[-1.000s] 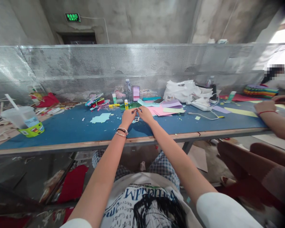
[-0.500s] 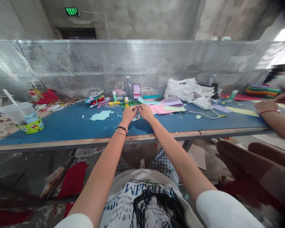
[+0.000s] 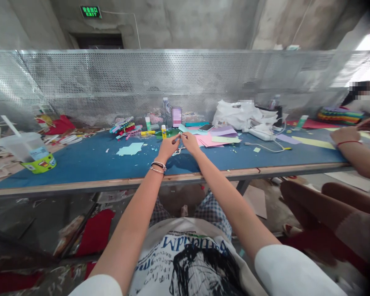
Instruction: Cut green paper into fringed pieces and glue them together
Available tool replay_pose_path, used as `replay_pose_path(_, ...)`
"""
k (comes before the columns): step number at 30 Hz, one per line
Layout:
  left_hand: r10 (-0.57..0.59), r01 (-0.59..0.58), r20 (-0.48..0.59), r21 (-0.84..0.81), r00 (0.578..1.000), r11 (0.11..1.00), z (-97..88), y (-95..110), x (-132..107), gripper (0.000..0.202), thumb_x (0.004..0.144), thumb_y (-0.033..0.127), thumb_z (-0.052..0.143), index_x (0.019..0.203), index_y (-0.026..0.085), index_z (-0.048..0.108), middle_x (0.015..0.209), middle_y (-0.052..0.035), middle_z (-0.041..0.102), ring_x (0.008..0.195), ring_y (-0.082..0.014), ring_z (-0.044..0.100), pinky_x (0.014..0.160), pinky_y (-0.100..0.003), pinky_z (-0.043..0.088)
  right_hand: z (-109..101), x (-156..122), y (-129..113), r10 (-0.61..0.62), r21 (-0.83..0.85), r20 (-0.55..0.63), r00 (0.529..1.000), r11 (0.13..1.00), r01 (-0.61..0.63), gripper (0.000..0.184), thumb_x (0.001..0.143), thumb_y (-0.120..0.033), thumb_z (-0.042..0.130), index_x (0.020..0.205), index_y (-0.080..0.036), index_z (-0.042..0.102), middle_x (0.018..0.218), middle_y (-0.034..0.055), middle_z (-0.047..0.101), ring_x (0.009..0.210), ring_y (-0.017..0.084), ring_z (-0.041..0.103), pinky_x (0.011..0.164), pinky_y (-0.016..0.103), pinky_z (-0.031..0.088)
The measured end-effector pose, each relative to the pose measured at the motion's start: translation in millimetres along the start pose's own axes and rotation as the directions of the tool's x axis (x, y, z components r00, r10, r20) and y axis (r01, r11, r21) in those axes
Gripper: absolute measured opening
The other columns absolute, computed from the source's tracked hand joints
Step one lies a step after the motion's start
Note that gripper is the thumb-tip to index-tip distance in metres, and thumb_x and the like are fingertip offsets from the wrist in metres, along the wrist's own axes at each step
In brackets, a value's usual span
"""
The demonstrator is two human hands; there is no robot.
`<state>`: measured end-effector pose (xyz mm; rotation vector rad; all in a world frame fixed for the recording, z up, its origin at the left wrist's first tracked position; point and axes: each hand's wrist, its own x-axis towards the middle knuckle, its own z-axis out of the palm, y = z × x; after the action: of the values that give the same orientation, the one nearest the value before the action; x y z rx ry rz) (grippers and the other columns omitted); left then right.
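Note:
My left hand [image 3: 168, 149] and my right hand [image 3: 190, 143] meet above the blue table mat [image 3: 216, 160], fingertips pinched together. Something small and pale shows between the fingertips, too small to name. Just behind my left hand stands a yellow glue stick [image 3: 163, 132]. Scissors [image 3: 178, 151] lie on the mat under the hands, mostly covered. Behind my right hand are sheets of pink paper [image 3: 208, 139] and purple paper [image 3: 224, 131]. A light blue paper piece [image 3: 130, 149] lies to the left of my left hand.
At the left stands a plastic drink cup [image 3: 26, 152] with a straw. A phone [image 3: 176, 116] is propped up at the back; white plastic bags [image 3: 234, 115] sit right of it. A white cable [image 3: 268, 151] crosses the mat. A co-worker's hand [image 3: 347, 135] is at the far right.
My fingertips have shifted slightly and a small pale piece now shows between them. The whole view has tilted a little; the things on the table stay in place.

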<state>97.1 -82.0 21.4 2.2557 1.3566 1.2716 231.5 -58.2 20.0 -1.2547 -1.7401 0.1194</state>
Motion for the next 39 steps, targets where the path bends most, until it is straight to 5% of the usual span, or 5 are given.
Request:
replay_pose_path(7,-0.013,0.014,0.015,-0.070,1.000,0.997,-2.3,1.0,-2.4,0.045,0.086,0.029,0.045,0.130,0.023,0.051,0.059,0.0005,0.065,0.053,-0.0106,0.055,0.059,-0.020,0.043,-1.8,2.5,-0.7,0.081,0.196,0.004,0.997,0.977,-0.080,0.034,0.085,-0.028,0.032,0.080,-0.016,0.064,0.084,0.0047,0.066,0.078,0.016,0.059,0.072,0.025,0.042)
replay_pose_path(34,0.007,-0.013,-0.068,-0.093,0.998,0.996,-0.8,-2.5,0.3,0.037,0.083,0.022,0.045,0.113,0.020,0.066,0.068,-0.0039,0.070,0.061,-0.0135,0.059,0.062,-0.022,0.044,-2.2,0.9,-1.4,0.068,0.218,-0.032,0.997,0.974,-0.059,0.026,0.081,-0.021,0.036,0.064,-0.018,0.056,0.067,0.0018,0.059,0.066,0.015,0.054,0.063,0.025,0.037)
replay_pose_path(39,0.026,-0.039,-0.109,-0.115,0.994,0.993,-0.7,-3.1,1.2,0.034,0.081,0.021,0.047,0.107,0.018,0.068,0.070,-0.0046,0.070,0.064,-0.0142,0.061,0.067,-0.023,0.046,1.6,0.5,-1.3,-0.031,0.145,-0.077,0.997,0.989,0.042,0.023,0.081,-0.019,0.037,0.062,-0.019,0.050,0.072,0.0031,0.059,0.068,0.015,0.051,0.067,0.026,0.037)
